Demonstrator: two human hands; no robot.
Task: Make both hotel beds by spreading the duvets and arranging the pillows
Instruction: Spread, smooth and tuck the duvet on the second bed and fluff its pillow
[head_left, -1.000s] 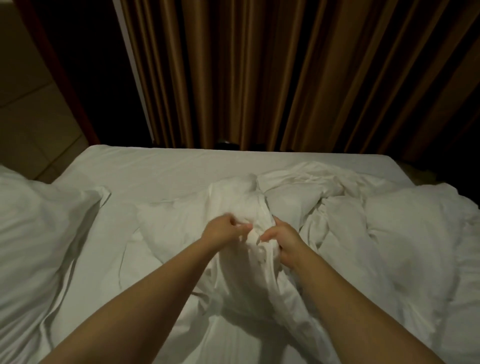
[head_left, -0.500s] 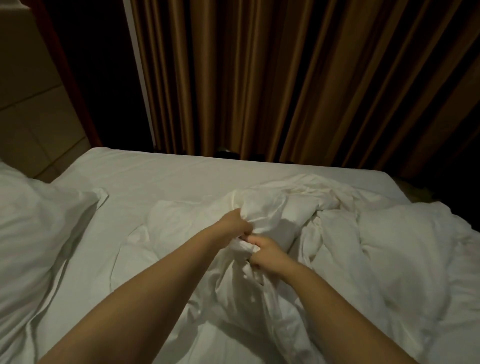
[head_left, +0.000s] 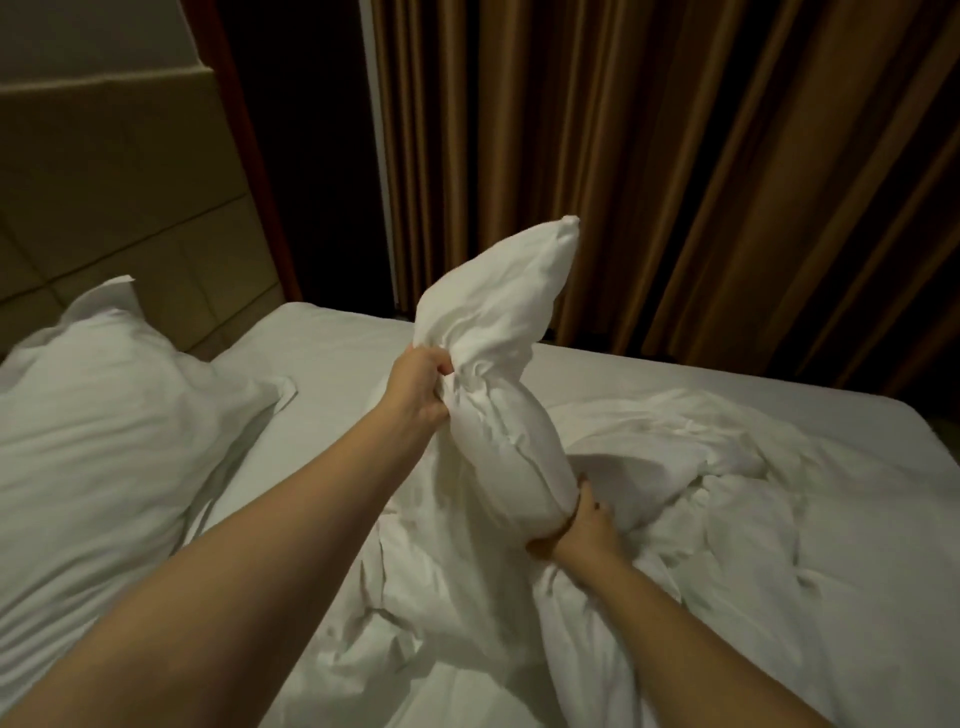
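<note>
Pointing up: pillow (head_left: 498, 322), long axis near-vertical.

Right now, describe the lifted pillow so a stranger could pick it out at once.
Start at the white bed before the brown curtains. Above its crumpled duvet stands the lifted pillow. Unlike the flat pillow by the headboard, it is upright, gripped by the left hand and right hand.

The left hand (head_left: 418, 387) grips a white pillow (head_left: 498, 312) around its pinched middle, and the right hand (head_left: 584, 525) cups its lower end from below. The pillow stands tilted, its top corner above and beyond the left hand. A crumpled duvet (head_left: 727, 493) lies under and to the right of the right hand. A second pillow (head_left: 104, 415) rests left of the left arm, against the headboard (head_left: 130, 208). Brown curtains (head_left: 675, 156) hang beyond both hands.
</note>
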